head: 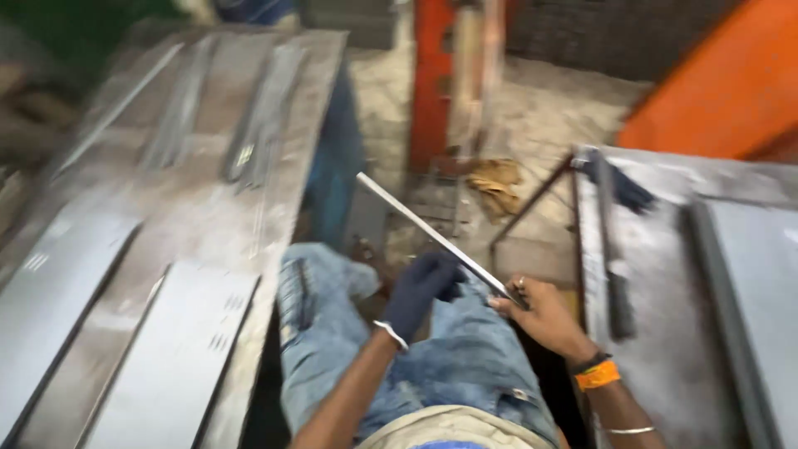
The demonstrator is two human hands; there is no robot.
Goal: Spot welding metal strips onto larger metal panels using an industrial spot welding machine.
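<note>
Two hands [424, 291] [540, 314], one metal strip [432, 237]

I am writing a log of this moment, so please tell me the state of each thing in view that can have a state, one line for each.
Metal strip: held off the tables, tilted, far end up and to the left.
Right hand: bare, gripping the strip's near end.
Left hand: in a dark glove, touching the strip's middle.
Metal sheets: lying flat on the left table.
Right table: a sheet lying flat on it.

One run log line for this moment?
left hand: gloved, on metal strip | right hand: bare, grips strip end | seated between metal tables
</note>
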